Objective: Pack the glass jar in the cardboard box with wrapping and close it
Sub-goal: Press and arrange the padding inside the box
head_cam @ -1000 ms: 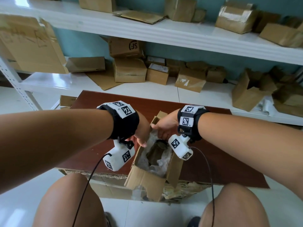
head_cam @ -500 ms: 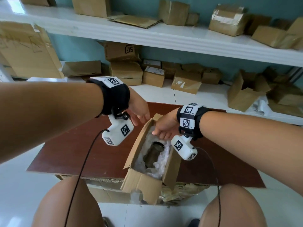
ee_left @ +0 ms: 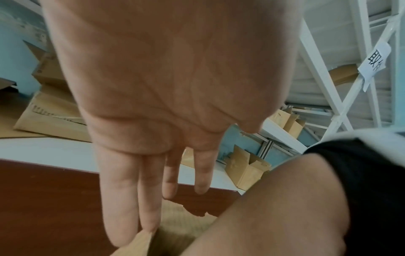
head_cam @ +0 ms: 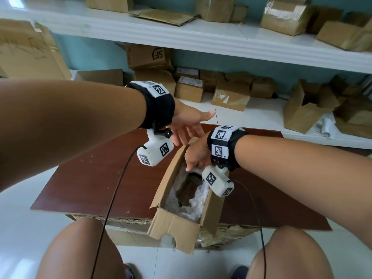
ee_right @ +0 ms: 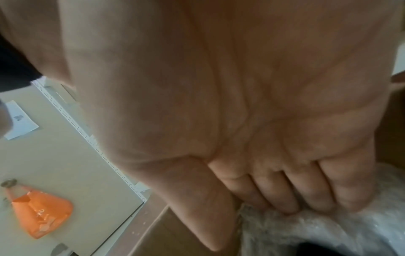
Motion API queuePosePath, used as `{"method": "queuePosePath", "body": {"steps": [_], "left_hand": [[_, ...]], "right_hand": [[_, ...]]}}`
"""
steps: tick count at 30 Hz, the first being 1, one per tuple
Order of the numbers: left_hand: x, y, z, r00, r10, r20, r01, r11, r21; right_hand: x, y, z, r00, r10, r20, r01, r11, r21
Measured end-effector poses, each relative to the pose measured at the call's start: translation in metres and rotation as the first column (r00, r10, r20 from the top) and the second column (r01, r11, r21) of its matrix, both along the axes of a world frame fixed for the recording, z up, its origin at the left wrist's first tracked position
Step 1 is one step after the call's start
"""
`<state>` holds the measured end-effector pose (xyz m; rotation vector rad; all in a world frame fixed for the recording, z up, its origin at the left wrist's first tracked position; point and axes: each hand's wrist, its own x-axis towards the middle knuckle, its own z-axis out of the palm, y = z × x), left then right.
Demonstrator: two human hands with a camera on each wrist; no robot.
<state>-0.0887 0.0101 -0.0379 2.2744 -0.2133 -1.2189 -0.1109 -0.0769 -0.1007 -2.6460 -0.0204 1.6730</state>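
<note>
An open cardboard box stands at the near edge of the brown table, its flaps up. Bubble wrap fills it, with a dark shape in the middle; I cannot make out the glass jar itself. My right hand is at the box's far end. In the right wrist view its fingers press down on the bubble wrap, and the thumb lies along the cardboard wall. My left hand hovers flat with straight fingers above the far flap, holding nothing.
The brown tabletop lies to the left and right of the box. White shelves behind hold several cardboard boxes. My knees are under the table's near edge, and wrist-camera cables hang down. An orange bag lies on the floor.
My left hand has left the box's left rim, risen and moved away over the far flap, opening flat. The right hand has stayed at the box's far end.
</note>
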Motion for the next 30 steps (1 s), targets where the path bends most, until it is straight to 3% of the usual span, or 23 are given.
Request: {"method": "queuePosePath", "body": {"steps": [4, 7, 9, 12, 14, 17, 20, 25, 30], "left_hand": [[0.007, 0.001, -0.002, 0.996, -0.055, -0.077, 0.061, 0.995, 0.076], [0.012, -0.001, -0.008, 0.994, -0.082, -0.078, 0.091, 0.988, 0.123], [0.013, -0.003, -0.009, 0.994, -0.082, -0.072, 0.091, 0.987, 0.129], [0.013, -0.003, -0.01, 0.996, -0.072, -0.053, 0.079, 0.988, 0.135], [0.012, -0.001, -0.011, 0.996, -0.069, -0.051, 0.075, 0.987, 0.139], [0.012, -0.001, -0.015, 0.997, -0.065, -0.048, 0.072, 0.986, 0.152], [0.011, -0.004, -0.016, 0.998, -0.043, -0.049, 0.051, 0.985, 0.162], [0.01, -0.005, -0.012, 0.996, -0.079, -0.043, 0.086, 0.982, 0.171], [0.011, -0.003, -0.015, 0.997, -0.07, -0.034, 0.074, 0.986, 0.15]], "right_hand": [[0.001, 0.007, -0.015, 1.0, -0.008, -0.019, 0.008, 1.0, -0.008], [0.005, 0.012, -0.028, 0.988, -0.076, -0.133, 0.075, 0.997, -0.012], [0.008, 0.014, -0.03, 0.992, -0.087, -0.086, 0.088, 0.996, 0.004], [0.001, 0.012, -0.013, 1.0, 0.012, 0.023, -0.013, 0.999, 0.037], [0.004, 0.001, -0.001, 0.998, 0.068, 0.006, -0.069, 0.996, 0.061], [0.01, -0.02, 0.009, 0.993, -0.097, -0.072, 0.108, 0.981, 0.162], [0.017, -0.03, 0.01, 0.961, -0.272, -0.043, 0.273, 0.922, 0.274], [0.014, -0.024, -0.004, 0.944, -0.321, -0.074, 0.329, 0.928, 0.173], [0.019, -0.009, -0.023, 0.96, -0.26, -0.1, 0.27, 0.958, 0.098]]}}
